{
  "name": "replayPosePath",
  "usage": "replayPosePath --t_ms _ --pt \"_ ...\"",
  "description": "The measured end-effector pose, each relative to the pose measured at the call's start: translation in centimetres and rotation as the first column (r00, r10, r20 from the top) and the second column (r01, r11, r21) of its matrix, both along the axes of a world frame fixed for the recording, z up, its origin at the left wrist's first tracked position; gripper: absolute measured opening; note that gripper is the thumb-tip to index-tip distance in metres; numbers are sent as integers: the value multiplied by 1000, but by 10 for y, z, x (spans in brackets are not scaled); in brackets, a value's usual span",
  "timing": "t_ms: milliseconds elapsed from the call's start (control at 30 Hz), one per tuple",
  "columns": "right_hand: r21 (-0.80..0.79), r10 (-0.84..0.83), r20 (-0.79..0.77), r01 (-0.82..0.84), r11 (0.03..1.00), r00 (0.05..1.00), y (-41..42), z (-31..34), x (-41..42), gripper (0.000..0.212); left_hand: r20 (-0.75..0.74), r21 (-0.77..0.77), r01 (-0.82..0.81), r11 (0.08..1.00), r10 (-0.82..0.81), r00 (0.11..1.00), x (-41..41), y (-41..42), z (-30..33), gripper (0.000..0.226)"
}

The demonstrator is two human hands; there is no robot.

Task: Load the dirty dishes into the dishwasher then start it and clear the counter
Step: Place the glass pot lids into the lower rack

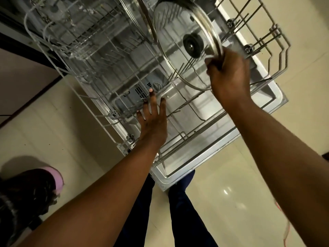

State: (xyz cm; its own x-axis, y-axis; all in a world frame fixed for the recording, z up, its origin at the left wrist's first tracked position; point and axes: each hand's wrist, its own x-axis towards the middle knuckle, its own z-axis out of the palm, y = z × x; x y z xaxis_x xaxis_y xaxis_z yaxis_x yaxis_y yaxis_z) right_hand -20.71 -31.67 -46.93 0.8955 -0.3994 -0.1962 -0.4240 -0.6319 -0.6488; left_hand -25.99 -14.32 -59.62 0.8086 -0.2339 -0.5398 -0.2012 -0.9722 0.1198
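Glass lid (185, 38) stands on edge in my right hand (229, 73), fingers curled round its steel rim at the near side, black knob (193, 44) facing me. It hangs over the right part of the lower rack (277, 50), its face running along the tine rows, so I judge it must drop straight down between them. My left hand (153, 120), fingers straight and spread, rests on the rack wires just left of the lid, arm reaching forward.

Glass lid (179, 41) with black knob stands tilted in the wire rack (277, 50).
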Motion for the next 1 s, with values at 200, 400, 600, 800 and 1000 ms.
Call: replayPosePath --t_ms 200,400,600,800,1000 --pt "-173 -60 225 100 980 973 -31 63 -10 33 91 -71 3 997 4 996 -3 4 -5 89" --pt "-284 -91 75 109 952 993 -41 59 -26 26 50 -1 8 1000 -8 999 -1 1 -4 86" --pt "-194 -153 62 162 968 986 -60 50 -16 25 42 25 10 1000 -11 999 -2 1 -5 84" --pt "-114 -244 200 270 956 949 -70 53 -26 28 59 72 25 997 -29 998 -1 0 -8 88" --pt "-157 -218 178 246 956 959 -72 50 -13 29 48 67 24 997 -27 998 -1 0 -5 85"
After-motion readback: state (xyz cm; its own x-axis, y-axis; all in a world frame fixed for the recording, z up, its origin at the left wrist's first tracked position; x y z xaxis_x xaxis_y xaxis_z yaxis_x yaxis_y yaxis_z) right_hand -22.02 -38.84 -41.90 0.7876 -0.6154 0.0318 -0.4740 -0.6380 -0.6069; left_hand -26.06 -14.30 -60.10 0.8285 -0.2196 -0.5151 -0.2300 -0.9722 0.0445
